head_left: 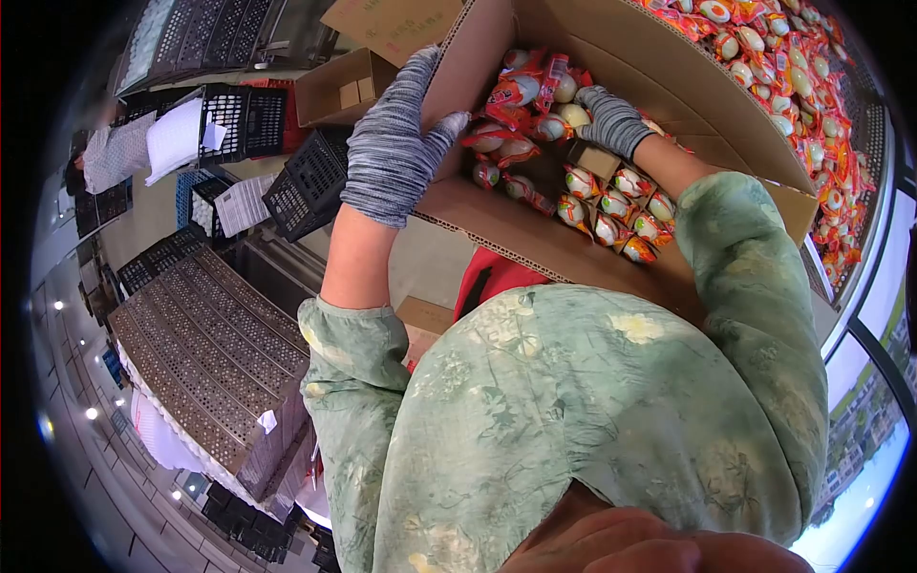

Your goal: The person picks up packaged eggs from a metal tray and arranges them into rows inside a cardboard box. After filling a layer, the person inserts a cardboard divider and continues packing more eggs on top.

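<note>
My left hand, in a grey striped knit glove, grips the left wall of a large open cardboard box, its thumb lying over the edge. My right hand, gloved alike, reaches inside the box. Its fingers curl against a pale wrapped egg. Beside that egg lie several loose eggs in red and clear wrappers. Below the right hand, more wrapped eggs sit upright in rows between cardboard dividers. My right forearm hides part of the box's right side.
A large heap of wrapped eggs lies beyond the box on the right. Black plastic crates stand to the left, near a smaller open cardboard box. A perforated brown rack stands at lower left.
</note>
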`<state>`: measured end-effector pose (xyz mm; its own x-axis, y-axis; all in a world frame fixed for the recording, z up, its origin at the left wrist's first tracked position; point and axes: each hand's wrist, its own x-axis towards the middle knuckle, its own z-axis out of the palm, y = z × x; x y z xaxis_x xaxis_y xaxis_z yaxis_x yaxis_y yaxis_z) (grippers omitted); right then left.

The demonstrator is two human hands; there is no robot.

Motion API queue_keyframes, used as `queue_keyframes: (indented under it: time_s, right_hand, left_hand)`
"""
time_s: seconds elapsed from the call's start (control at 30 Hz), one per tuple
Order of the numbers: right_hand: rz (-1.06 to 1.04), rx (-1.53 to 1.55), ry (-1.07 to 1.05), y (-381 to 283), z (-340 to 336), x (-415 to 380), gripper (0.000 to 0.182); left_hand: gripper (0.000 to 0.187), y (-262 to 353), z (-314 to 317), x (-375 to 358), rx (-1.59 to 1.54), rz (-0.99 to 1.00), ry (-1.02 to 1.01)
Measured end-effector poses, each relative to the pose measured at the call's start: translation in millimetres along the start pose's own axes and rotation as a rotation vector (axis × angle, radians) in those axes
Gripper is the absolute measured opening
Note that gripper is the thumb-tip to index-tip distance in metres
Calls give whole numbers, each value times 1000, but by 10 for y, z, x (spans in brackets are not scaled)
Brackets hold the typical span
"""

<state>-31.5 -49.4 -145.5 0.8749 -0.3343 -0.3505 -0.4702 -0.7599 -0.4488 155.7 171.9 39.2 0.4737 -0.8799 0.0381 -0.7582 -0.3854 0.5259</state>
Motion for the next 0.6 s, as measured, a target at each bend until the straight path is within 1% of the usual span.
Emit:
queue_keyframes:
  time_s: [0.07, 0.17, 0.37, 0.4, 0.5, 0.53, 0.6]
  right_hand:
    - [43, -7, 21, 5, 37, -19, 62]
    - [130, -15, -85, -50, -32, 19, 62]
    - [79, 108, -81, -127, -72, -130, 62]
    - [82, 130, -54, -145, -49, -168, 59]
    - [76, 247, -128, 22, 24, -209, 57]
    - [52, 311, -180, 65, -40, -243, 57]
    - [7, 446, -199, 225, -60, -269, 56]
  left_hand:
    - [63, 7, 5, 2, -2, 4, -1]
    - [63, -6, 13, -5, 3, 21, 14]
    - [62, 14, -8, -16, -7, -1, 15]
    - [62, 5, -1, -24, -18, 7, 22]
    - [62, -9, 0, -28, -24, 24, 37]
    - [62, -9, 6, -27, -25, 31, 40]
    - [61, -36, 28, -16, -15, 36, 43]
